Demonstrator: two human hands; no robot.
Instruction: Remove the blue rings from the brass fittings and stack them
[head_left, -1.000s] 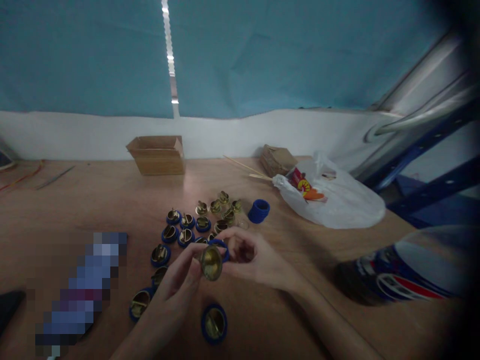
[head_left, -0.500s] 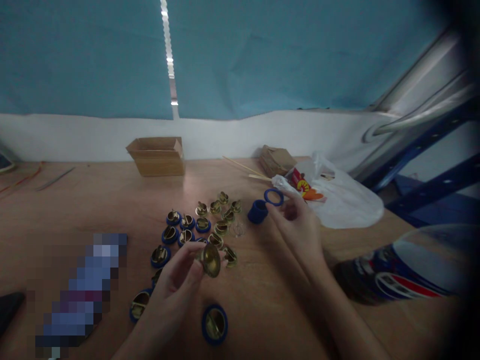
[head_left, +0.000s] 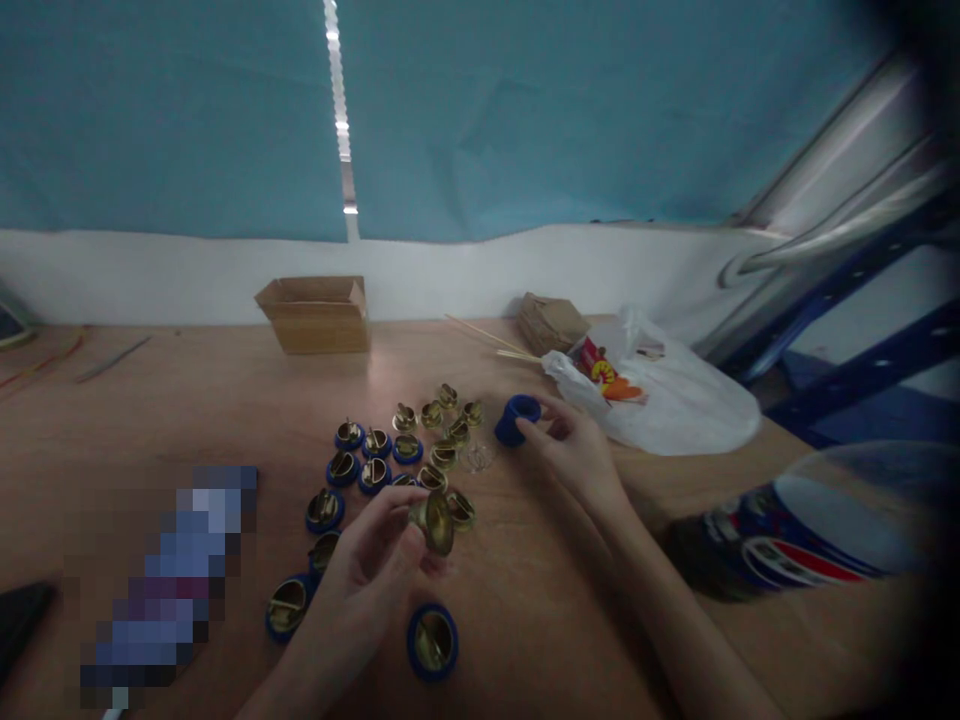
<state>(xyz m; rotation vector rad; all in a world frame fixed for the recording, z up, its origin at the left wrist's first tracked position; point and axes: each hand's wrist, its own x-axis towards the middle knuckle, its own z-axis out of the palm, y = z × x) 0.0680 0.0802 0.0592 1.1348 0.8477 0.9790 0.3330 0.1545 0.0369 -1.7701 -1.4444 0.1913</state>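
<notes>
My left hand (head_left: 375,560) pinches a round, dome-shaped brass part (head_left: 439,524) between thumb and fingers, its smooth face turned right. My right hand (head_left: 574,450) has thumb and fingertips closed on a blue ring (head_left: 526,407) at the top of a small blue cylinder (head_left: 510,430), perhaps a stack of rings. Whether the ring rests on it I cannot tell. Left of there stand several brass parts with a crossbar, some bare (head_left: 444,455), others with a blue ring around them (head_left: 374,475). One ringed part (head_left: 433,642) lies nearest me.
An open cardboard box (head_left: 319,325) stands by the wall, with a brown paper packet (head_left: 551,322) farther right. A white plastic bag (head_left: 675,400) and a Pepsi cup (head_left: 795,545) are on the right. A blurred-out blue object (head_left: 169,580) lies left.
My right hand has moved left with the blue ring, bringing it to the top of the blue cylinder. My left hand has shifted slightly right, and the brass part has turned.
</notes>
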